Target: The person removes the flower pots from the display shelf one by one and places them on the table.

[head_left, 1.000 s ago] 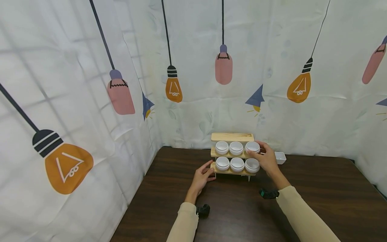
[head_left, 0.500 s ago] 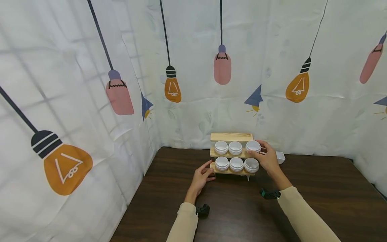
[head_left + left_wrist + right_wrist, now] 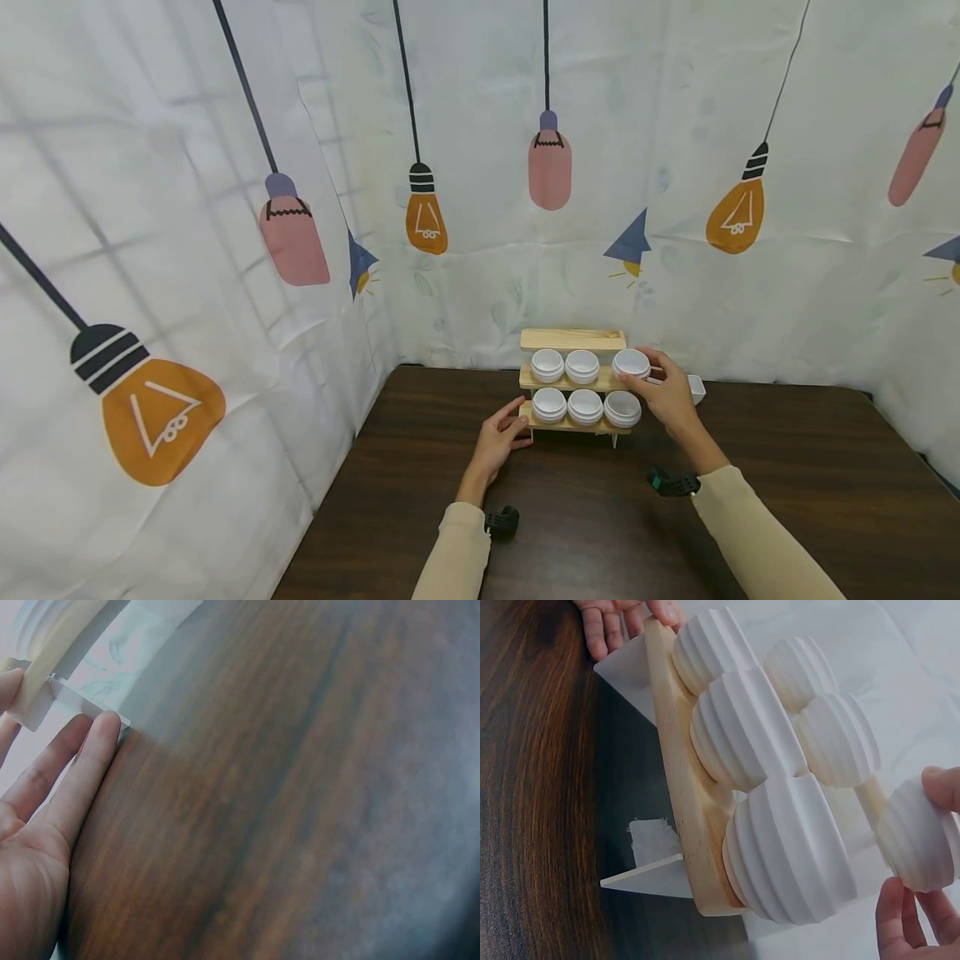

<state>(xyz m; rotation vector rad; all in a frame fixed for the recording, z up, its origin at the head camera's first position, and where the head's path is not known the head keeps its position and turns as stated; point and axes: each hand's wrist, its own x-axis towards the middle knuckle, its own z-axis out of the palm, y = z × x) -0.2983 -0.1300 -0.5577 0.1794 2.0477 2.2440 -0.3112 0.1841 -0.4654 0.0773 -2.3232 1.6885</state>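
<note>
A wooden tiered rack (image 3: 575, 339) with clear side supports stands at the back of the table. On its lower and middle tiers sit several small white ribbed cups (image 3: 585, 406). My left hand (image 3: 495, 443) grips the rack's left end; in the left wrist view two extended fingers (image 3: 90, 761) lie against the clear support. Between thumb and fingers, my right hand (image 3: 666, 392) holds one white cup (image 3: 917, 838) at the right end of the middle tier, apart from its neighbour. In the head view I cannot tell whether that cup touches the shelf.
A small white square dish (image 3: 697, 388) is partly hidden behind the right hand. The dark wooden table (image 3: 585, 517) spreads in front of the rack. A white curtain (image 3: 480, 292) printed with lamps hangs right behind it.
My right hand has shifted slightly to the right with its cup, widening the gap to the neighbouring cup. The left hand keeps its place on the rack; the head view has drifted a little.
</note>
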